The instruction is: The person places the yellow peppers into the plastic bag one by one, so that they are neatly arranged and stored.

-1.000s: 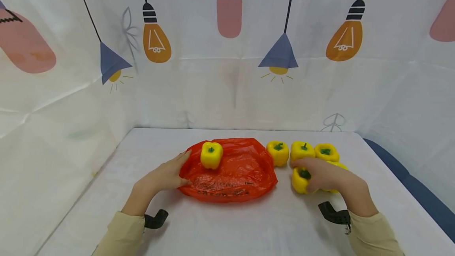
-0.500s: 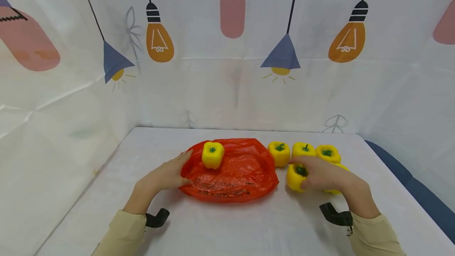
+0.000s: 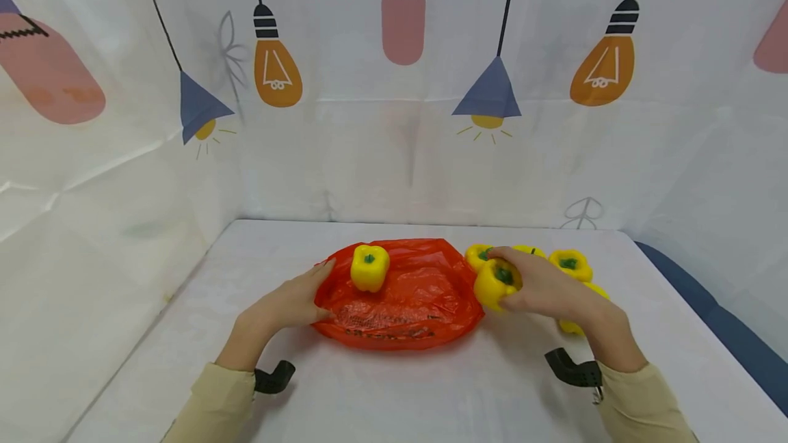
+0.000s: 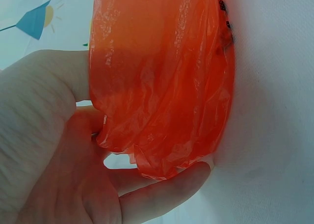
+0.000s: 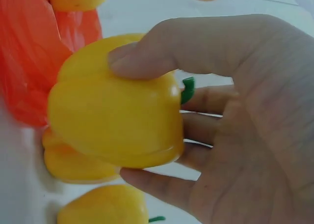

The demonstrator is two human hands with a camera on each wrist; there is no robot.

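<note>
Between the thumb and fingers of the right hand [image 3: 537, 284], one yellow bell pepper [image 3: 489, 287] is clamped, just beside the right edge of the single red plastic bag [image 3: 418, 303]. Left of that grip, a second pepper [image 3: 369, 271] sits at the bag's far left part; on it or inside it, I cannot tell. Three more stand on the tabletop [image 3: 394, 388]: a third pepper [image 3: 477, 256] just behind the grip at the bag's edge, a fourth pepper [image 3: 524, 249] mostly hidden by the right hand, a fifth pepper [image 3: 569, 263] farther right. Yellow patches [image 3: 598, 290] show either side of the right wrist, which blocks the view; whether they are one pepper or two is unclear. The left hand [image 3: 298, 299] touches the bag's left edge, thumb and fingers apart. Beyond both hands hangs a white curtain [image 3: 357, 156] printed with lamps.
</note>
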